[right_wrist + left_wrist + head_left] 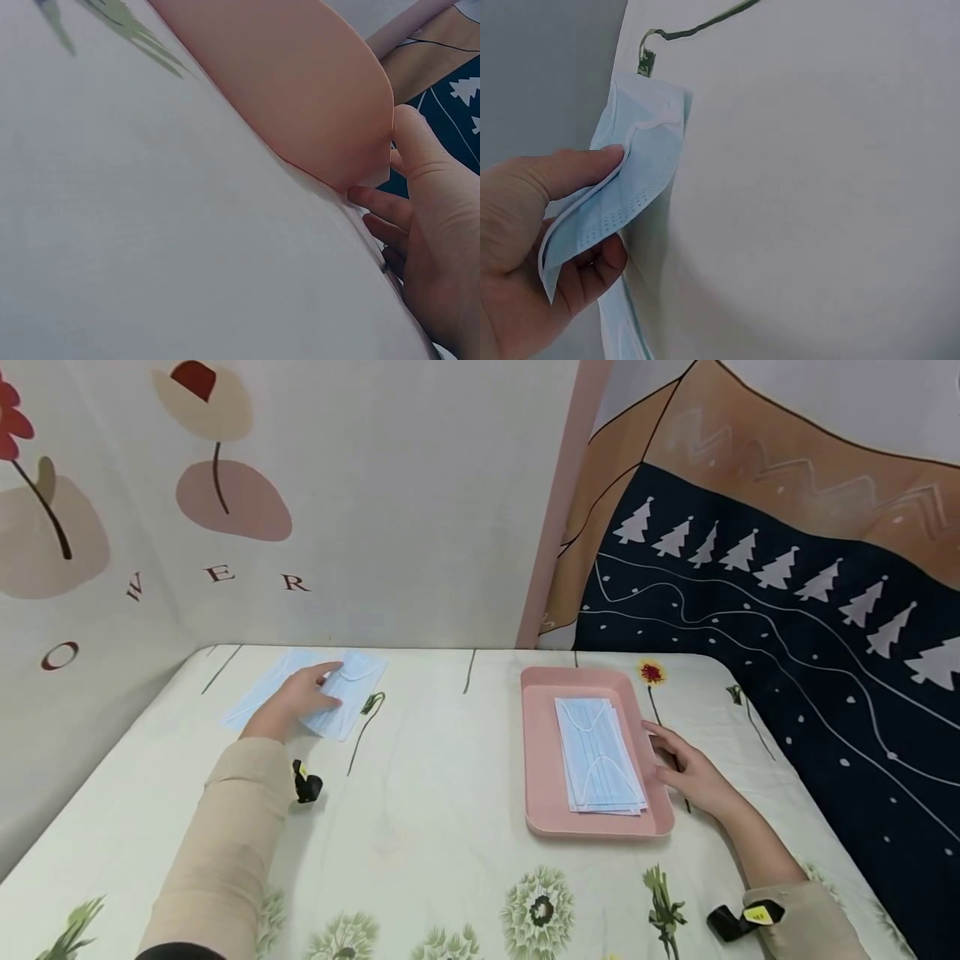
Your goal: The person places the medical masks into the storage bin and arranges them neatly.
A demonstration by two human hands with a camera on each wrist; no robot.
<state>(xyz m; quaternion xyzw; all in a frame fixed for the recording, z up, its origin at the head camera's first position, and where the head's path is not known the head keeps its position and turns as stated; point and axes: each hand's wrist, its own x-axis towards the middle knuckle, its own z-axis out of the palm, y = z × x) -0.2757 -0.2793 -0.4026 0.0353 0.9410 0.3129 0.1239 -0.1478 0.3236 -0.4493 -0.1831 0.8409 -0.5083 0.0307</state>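
Note:
At the back left of the table, my left hand (298, 695) pinches a light blue face mask (646, 154). In the left wrist view the thumb lies on top, with fingers curled beneath, and the mask bends between them. More blue masks (258, 692) lie under and beside that hand. A pink tray (542, 777) stands right of the middle, holding a small stack of blue masks (600, 760) with white ear loops. My right hand (693, 777) touches the tray's right side from outside, its thumb at the rim and its fingers loosely bent along the wall.
The white tablecloth (435, 793) has printed flowers and stems. A curtain with flower pictures (405, 510) hangs behind the table, and a dark tree-patterned cloth (825, 693) on the right. Small black devices with yellow labels (306, 783) show by both forearms.

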